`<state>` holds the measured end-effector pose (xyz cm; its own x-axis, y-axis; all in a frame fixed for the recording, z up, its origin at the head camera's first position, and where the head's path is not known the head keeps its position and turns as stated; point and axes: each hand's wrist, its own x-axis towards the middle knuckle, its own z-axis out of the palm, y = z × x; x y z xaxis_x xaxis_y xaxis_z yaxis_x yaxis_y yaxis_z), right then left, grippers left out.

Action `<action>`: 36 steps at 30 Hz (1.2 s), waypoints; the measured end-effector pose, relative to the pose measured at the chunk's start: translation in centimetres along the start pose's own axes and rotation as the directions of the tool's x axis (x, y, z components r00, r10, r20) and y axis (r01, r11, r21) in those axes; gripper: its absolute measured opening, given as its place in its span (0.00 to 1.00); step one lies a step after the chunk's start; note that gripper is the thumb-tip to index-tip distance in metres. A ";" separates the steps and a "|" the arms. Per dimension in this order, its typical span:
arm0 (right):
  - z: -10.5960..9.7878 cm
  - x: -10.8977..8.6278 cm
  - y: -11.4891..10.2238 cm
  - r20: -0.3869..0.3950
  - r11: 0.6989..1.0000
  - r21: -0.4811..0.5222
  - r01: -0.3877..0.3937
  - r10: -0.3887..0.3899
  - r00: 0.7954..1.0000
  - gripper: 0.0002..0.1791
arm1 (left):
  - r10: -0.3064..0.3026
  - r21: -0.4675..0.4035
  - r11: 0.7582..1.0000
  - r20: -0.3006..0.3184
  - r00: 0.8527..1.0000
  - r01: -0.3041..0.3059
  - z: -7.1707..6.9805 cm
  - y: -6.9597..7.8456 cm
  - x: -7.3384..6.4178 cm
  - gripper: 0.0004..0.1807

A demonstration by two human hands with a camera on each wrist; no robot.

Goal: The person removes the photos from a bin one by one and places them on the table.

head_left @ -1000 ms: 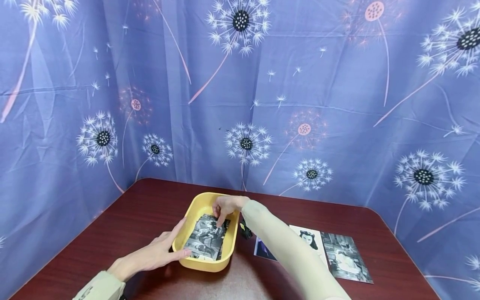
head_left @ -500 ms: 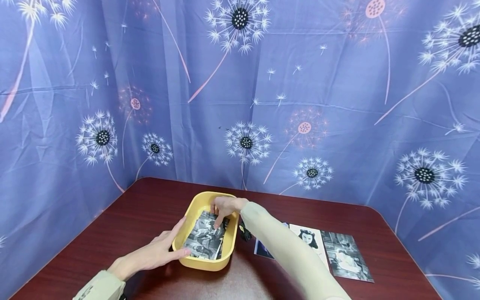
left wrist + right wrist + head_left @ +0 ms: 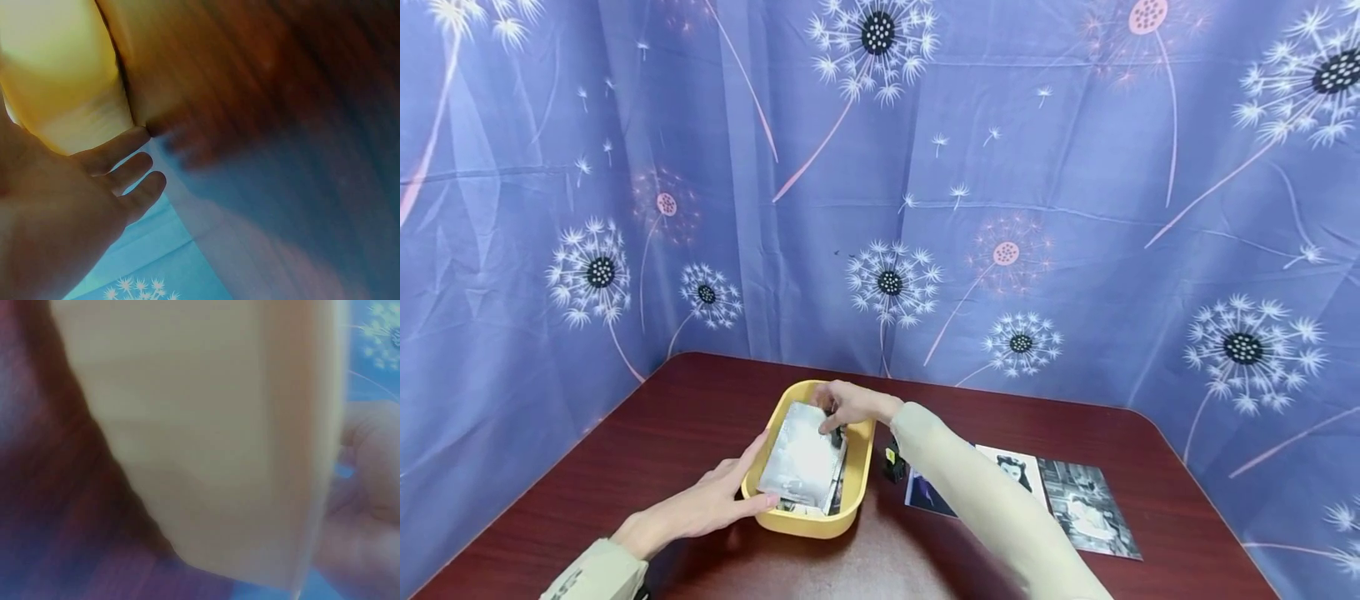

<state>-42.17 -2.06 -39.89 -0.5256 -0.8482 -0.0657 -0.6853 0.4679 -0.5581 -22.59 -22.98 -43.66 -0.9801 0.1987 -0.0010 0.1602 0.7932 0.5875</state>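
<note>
**Right hand at a photo print inside the yellow bin; left hand braced the bin's side**

Dark red wood-grain desk. A yellow, round-cornered plastic bin stood near its far edge, closer to the far left corner than to the far right. In the bin, a glossy grey rectangular photo print, washed out by glare, lay atop others whose edges showed. The right hand appeared to pinch it near its upper right corner, thumb on the face, fingers curled past the edge. The left hand spread wide, fingers straight along the outer wall, thumb at the near left rim.

Toward the desk's right edge: a black-and-white scene print, a white portrait print and a dark blue-purple print, the last two partly behind the right sleeve.

Judged best handling: light pinch at the margin, one sheet parted from the pile, no bending against the wall, bin braced throughout.

Left wrist view: gaps between three extended fingers beside the bin, unclear from the head. Right wrist view: mostly the bin's outer wall; only the head view showed the pinched print.
</note>
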 end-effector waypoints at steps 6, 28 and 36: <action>-0.4 -1.2 0.2 -0.044 0.984 0.180 -0.005 0.014 0.999 0.19 | -0.001 0.003 1.000 0.005 1.000 0.001 0.0 0.1 0.1 0.53; -7.3 -9.6 2.3 -0.040 0.889 0.457 -0.036 0.062 0.997 0.25 | 0.065 0.072 0.996 -0.068 0.996 -0.060 0.0 0.1 0.3 0.52; -9.6 -18.0 7.5 0.034 0.876 0.462 -0.136 0.136 0.990 0.27 | 0.053 0.079 0.996 -0.056 0.997 -0.049 0.1 0.1 -0.1 0.52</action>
<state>-42.70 19.08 -34.93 -0.5962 -0.7848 -0.1692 -0.2962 0.4109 -0.8622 -22.49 -22.84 -43.68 -0.9752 0.2078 0.0760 0.2165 0.8254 0.5214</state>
